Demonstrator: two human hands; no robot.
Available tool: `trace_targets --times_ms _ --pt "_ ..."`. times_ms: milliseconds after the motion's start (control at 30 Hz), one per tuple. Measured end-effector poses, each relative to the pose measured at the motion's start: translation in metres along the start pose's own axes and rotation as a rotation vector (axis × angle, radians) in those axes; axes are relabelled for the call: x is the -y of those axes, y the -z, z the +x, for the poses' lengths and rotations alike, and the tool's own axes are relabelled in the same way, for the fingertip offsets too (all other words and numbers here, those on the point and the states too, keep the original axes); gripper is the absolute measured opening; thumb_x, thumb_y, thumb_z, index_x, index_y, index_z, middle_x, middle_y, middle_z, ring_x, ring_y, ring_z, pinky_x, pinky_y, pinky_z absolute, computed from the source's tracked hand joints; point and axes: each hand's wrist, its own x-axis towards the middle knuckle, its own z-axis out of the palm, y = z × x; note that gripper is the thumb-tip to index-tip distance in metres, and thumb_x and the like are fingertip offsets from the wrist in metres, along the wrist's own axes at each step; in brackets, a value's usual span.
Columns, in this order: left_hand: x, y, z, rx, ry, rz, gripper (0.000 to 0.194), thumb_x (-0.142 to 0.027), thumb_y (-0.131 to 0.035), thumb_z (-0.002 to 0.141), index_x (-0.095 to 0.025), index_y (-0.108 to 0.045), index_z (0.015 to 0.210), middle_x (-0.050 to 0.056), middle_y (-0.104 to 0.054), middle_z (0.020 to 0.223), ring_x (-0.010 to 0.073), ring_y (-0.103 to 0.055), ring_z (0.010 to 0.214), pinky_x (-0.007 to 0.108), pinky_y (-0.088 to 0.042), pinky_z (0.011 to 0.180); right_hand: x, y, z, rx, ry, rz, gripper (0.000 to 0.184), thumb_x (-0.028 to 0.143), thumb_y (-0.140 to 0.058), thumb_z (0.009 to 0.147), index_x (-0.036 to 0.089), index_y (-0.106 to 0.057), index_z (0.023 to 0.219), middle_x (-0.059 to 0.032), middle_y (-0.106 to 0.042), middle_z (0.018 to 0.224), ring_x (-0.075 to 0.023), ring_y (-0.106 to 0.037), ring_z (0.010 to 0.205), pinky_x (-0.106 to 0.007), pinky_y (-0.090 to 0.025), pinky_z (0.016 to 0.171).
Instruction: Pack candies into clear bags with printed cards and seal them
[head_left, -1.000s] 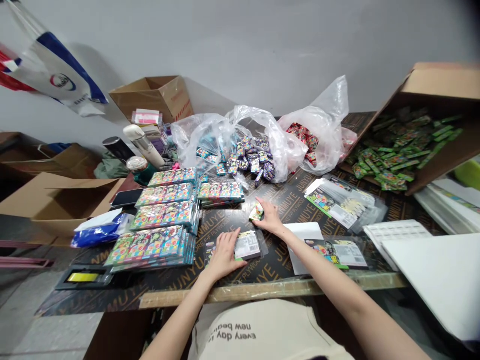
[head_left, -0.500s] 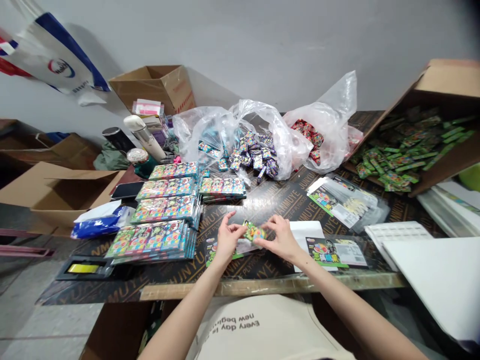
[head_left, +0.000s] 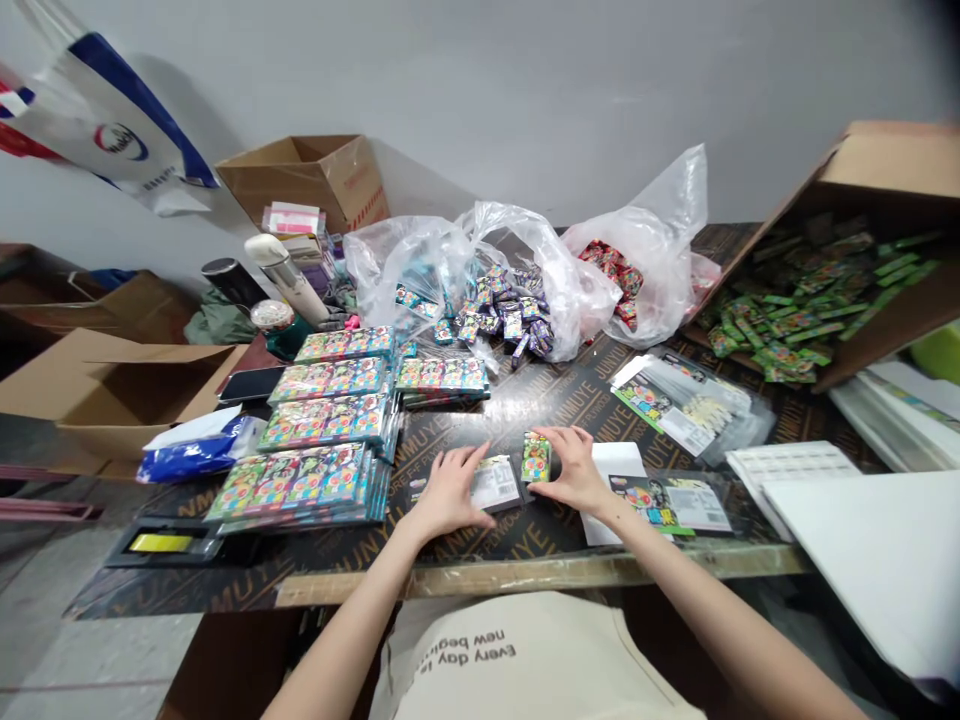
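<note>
My right hand (head_left: pixel 571 470) pinches a small green printed packet (head_left: pixel 535 458) by its ends, holding it upright just beyond the right end of a flat clear bag. My left hand (head_left: pixel 454 490) lies over that printed plastic bag (head_left: pixel 495 483), thumb and fingers spread across it; part of the bag is hidden under the palm. Right of my right hand, another printed bag (head_left: pixel 671 502) with a white label lies partly over a white sheet (head_left: pixel 616 460). To the left stand stacks of filled, colourful packs (head_left: pixel 289 480).
Behind, clear plastic bags hold blue packets (head_left: pixel 420 300), purple packets (head_left: pixel 514 318) and red packets (head_left: pixel 611 268). At right, a tilted carton (head_left: pixel 885 310) holds green packets. A phone (head_left: pixel 255 385), a blue wrapper (head_left: pixel 191 450) and a tape dispenser (head_left: pixel 161 543) sit at left. A wooden strip (head_left: pixel 525 572) edges the table.
Both hands were holding the green packet between them. The left hand has let go and moved down onto the bag, while the right hand keeps the packet and has turned it upright.
</note>
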Motion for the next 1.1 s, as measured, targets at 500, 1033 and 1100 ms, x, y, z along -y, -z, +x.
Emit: trace_targets --times_ms 500,1033,1100 --pt "0.004 -0.005 -0.003 -0.218 0.080 0.126 0.099 -0.030 -0.072 0.054 -0.024 -0.019 0.137 0.007 -0.044 0.112 0.0273 -0.045 0.105 0.043 -0.035 0.091 0.006 -0.033 0.002 -0.001 -0.231 0.627 0.085 0.041 -0.067 0.067 0.027 -0.019 0.137 -0.0108 -0.046 0.129 -0.0242 -0.047 0.115 -0.044 -0.036 0.095" --pt "-0.066 -0.030 0.015 -0.654 0.406 -1.208 0.031 -0.043 -0.054 0.076 -0.013 -0.063 0.076 0.001 -0.063 0.069 0.0136 -0.059 0.064 0.026 -0.046 0.065 0.085 0.010 0.037 -0.336 -0.636 1.499 0.044 0.021 -0.058 0.065 0.025 -0.038 0.105 0.0003 -0.069 0.084 -0.0203 -0.066 0.075 -0.035 -0.050 0.068" --pt "-0.065 -0.019 0.021 -0.583 0.475 -1.318 0.023 -0.035 -0.064 0.066 -0.013 -0.062 0.069 -0.001 -0.063 0.064 0.0116 -0.057 0.058 0.024 -0.045 0.061 0.081 0.012 0.035 -0.331 -0.642 1.558 0.043 0.023 -0.055 0.068 0.026 -0.037 0.108 -0.0003 -0.069 0.089 -0.0208 -0.066 0.081 -0.036 -0.049 0.072"
